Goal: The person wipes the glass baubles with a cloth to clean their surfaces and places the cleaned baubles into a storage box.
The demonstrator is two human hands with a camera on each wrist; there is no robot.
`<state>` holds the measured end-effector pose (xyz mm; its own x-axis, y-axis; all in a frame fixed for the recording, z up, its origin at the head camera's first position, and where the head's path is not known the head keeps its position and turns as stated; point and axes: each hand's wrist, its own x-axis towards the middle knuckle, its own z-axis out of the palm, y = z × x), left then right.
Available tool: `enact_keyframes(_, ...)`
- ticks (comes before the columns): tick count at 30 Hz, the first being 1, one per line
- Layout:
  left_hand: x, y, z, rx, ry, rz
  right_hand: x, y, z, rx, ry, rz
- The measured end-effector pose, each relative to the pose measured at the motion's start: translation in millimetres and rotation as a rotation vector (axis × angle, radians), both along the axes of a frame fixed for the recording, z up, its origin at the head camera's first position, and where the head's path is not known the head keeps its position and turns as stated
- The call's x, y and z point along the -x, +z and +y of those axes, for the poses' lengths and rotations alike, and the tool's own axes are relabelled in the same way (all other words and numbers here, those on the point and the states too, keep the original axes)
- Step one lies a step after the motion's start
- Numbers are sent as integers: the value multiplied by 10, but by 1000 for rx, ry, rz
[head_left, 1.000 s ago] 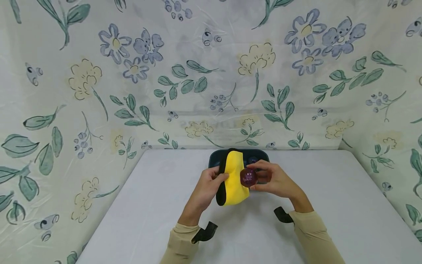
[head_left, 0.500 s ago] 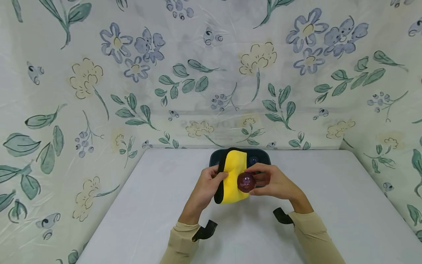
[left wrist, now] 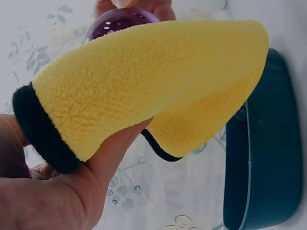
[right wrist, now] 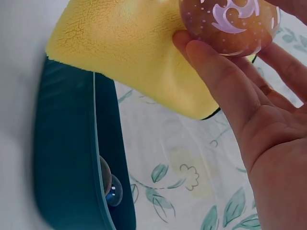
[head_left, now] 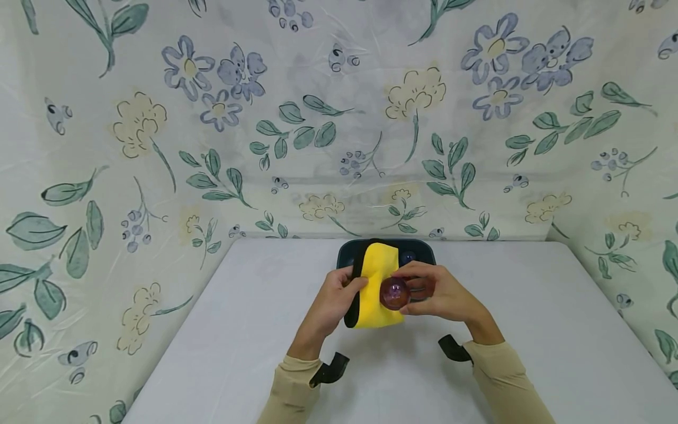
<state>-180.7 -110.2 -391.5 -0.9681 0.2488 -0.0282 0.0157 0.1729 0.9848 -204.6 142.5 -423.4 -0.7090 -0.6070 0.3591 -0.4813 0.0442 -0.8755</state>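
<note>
My left hand [head_left: 332, 297] pinches a folded yellow plush cloth [head_left: 377, 315] with black edging, thumb on the near side. Facing it, my right hand [head_left: 445, 294] holds a see-through purple ball [head_left: 394, 293] in its fingertips. The ball overlaps the cloth's right part in the head view; whether they touch I cannot tell. A pale swirl mark shows on the ball [right wrist: 230, 21] in the right wrist view. The cloth [left wrist: 144, 72] hides much of the ball in the left wrist view.
Behind the hands stands a dark teal bin [head_left: 345, 252], partly covered by the cloth. A small blue ball [right wrist: 114, 191] and a greyish round thing [right wrist: 105, 176] lie inside it. The white table [head_left: 254, 306] meets a flowered curtain [head_left: 318, 147] at the back.
The purple ball has shifted slightly left and down in front of the cloth, with my right hand. The cloth's lower right corner has spread out a little. Both hands keep their hold.
</note>
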Motion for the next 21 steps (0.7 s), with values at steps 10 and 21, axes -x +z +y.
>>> enact_keyframes(10, 0, -34, 2, 13, -25, -12, -6, 9, -36, 47, -17, 9)
enact_keyframes(21, -3, -26, -10, -1, -54, -12, 32, -19, -29, 82, -142, 98)
